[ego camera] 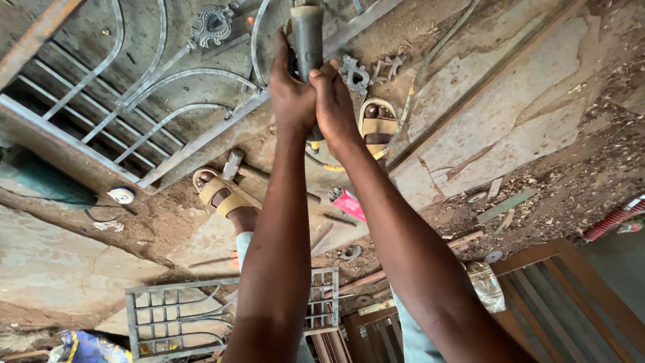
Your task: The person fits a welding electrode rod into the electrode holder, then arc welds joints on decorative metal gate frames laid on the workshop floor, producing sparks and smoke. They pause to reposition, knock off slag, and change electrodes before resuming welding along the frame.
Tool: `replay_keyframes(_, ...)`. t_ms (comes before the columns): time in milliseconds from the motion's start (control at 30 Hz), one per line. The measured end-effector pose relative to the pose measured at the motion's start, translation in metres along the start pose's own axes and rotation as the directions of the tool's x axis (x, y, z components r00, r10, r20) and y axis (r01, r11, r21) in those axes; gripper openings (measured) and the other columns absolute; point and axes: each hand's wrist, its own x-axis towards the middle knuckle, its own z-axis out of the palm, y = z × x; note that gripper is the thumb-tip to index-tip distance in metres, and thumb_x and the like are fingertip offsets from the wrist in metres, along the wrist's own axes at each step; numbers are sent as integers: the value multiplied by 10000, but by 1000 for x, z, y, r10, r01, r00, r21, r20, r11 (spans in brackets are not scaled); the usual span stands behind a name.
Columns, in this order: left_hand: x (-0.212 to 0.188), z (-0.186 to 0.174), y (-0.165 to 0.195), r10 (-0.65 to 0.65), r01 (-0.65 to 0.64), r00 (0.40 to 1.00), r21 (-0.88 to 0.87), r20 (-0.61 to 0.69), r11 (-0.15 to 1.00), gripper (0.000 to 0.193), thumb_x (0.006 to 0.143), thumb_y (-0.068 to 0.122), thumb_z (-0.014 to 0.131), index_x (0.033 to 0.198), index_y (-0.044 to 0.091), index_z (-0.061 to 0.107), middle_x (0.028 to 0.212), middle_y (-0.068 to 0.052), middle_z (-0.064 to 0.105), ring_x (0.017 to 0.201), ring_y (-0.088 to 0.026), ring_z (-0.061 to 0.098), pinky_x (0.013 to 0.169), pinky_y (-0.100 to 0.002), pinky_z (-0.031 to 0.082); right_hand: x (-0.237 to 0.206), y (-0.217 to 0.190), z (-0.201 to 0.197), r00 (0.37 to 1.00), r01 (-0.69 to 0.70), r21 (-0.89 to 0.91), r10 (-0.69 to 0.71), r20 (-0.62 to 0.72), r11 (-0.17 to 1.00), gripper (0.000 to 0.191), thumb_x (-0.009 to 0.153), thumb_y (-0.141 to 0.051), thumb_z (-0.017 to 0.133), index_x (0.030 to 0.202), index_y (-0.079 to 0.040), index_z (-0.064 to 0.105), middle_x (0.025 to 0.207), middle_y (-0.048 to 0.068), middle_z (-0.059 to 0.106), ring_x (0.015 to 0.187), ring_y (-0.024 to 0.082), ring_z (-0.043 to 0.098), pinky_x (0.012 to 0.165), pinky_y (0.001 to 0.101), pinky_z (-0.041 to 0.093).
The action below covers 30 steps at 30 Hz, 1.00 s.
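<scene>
Together, fingers: both sets are clenched round the grey tool body, one hand on each side, likely to hold it steady.
Left hand: wraps the left side of the tool, thumb up along it.
Right hand: presses in from the right, touching the left hand.
Tool: held upright over the metal gate frame, its far end cut off by the picture edge.
Frame: lies flat on the floor, curved bars and a scroll ornament on it.
Feet: tan sandals planted either side, bracing the stance.
Nearby: a hammer beside the left foot; a smaller grille lies closer in.
</scene>
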Motion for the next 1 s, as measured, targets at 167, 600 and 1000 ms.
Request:
replay_keyframes(167, -2, 4, -2, -6, 11, 999, -114, 39, 993, 996, 782, 298, 860, 1549, -75, 347, 1420, -247, 642, 1308, -289, 660, 1084, -379, 537, -9, -11, -2, 997, -61, -27, 60, -52, 998, 409, 990, -373, 544, 1263, -76, 615, 1182, 13, 614, 1123, 115, 546, 992, 298, 427)
replay_keyframes(600, -4, 4, -4, 39, -38, 999, -67, 23, 997, 982, 790, 263, 874, 1553, -61, 347, 1291, -210, 672, 1159, -262, 715, 965, -357, 587, -15, -19, -2, 999, 29, 72, -31, 35, 997, 262, 1033, -288, 549, 1139, -68, 646, 1059, -11, 573, 1027, 89, 528, 950, 270, 435)
replay_keyframes(1000, -2, 4, 2, -61, 62, 997, -4, 38, 998, 1012, 736, 341, 877, 1529, -47, 383, 1191, -214, 730, 1020, -249, 761, 858, -356, 601, -11, -19, -5, 999, -37, 92, 35, 24, 995, 274, 1017, -317, 568, 1120, -72, 636, 1017, -20, 581, 974, 77, 523, 896, 251, 436)
